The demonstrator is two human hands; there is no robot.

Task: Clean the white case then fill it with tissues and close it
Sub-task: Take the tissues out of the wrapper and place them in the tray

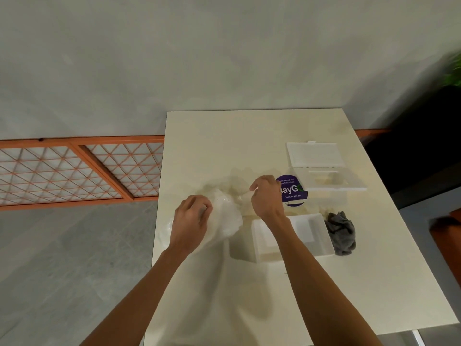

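Note:
A clear plastic pack of white tissues (225, 218) lies on the cream table (249, 295). My left hand (192, 221) grips the pack's near left side. My right hand (267, 196) pinches the plastic wrapper at the pack's far right end. Right of the pack stands the white case's open bottom tray (309, 236), partly crossed by my right forearm. The case's hinged lid part (321, 168) lies open at the back right of the table. A crumpled grey cloth (341, 233) rests against the tray's right side.
A round purple sticker (293, 193) is on the table behind my right hand. Left of the table is a grey floor with an orange lattice panel (74, 168). A dark cabinet (424, 146) and green plant (454, 71) are at the right.

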